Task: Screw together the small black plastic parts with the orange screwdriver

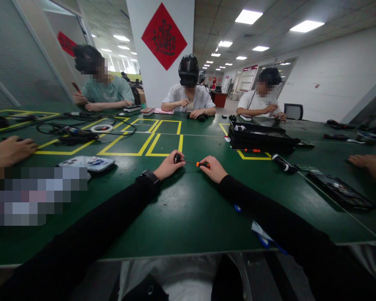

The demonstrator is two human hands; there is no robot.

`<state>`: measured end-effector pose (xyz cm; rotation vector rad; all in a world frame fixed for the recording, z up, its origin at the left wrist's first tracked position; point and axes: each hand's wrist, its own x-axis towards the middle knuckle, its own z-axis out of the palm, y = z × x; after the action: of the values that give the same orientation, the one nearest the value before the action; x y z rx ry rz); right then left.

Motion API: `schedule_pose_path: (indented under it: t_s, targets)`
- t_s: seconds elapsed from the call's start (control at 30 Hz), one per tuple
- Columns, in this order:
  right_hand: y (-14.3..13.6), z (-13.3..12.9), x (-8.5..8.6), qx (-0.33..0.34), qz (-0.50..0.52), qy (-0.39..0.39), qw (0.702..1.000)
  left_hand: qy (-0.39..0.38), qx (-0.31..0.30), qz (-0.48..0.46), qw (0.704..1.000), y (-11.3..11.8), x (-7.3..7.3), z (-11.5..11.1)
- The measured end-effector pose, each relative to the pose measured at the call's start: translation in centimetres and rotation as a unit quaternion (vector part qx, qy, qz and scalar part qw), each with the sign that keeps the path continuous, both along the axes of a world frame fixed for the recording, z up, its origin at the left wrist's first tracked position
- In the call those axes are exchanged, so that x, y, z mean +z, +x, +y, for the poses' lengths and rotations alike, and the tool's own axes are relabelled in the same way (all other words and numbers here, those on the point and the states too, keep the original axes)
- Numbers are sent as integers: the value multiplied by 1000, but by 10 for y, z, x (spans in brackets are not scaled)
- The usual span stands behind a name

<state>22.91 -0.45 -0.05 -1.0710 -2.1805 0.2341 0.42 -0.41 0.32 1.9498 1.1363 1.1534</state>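
Note:
Near the middle of the green table (181, 217), my left hand (170, 166) is closed around a small black object (176, 158). Its details are too small to make out. My right hand (215, 169) grips the orange and black handle of a screwdriver (199, 164). The screwdriver's thin shaft points left, and its tip reaches the black object or the fingers of my left hand; which of the two is hidden. Both hands are low over the tabletop, a short distance apart.
A black tool bag (263, 138) lies beyond my right hand, with another orange screwdriver (252, 150) before it. An opened black device (340, 190) is at the right. Cables (81, 125) and a tape roll (102, 128) lie at the left. Several people sit around the table.

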Motion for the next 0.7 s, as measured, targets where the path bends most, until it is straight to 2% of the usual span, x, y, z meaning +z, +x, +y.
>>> schedule_pose_path:
  t_s: [0.37, 0.7]
  targets:
    - [-3, -2, 2, -3, 25, -31, 999, 9, 4, 7, 1000, -1, -2, 2]
    - [-1, -4, 2, 8, 7, 13, 1000, 8, 1, 10, 1000, -1, -2, 2]
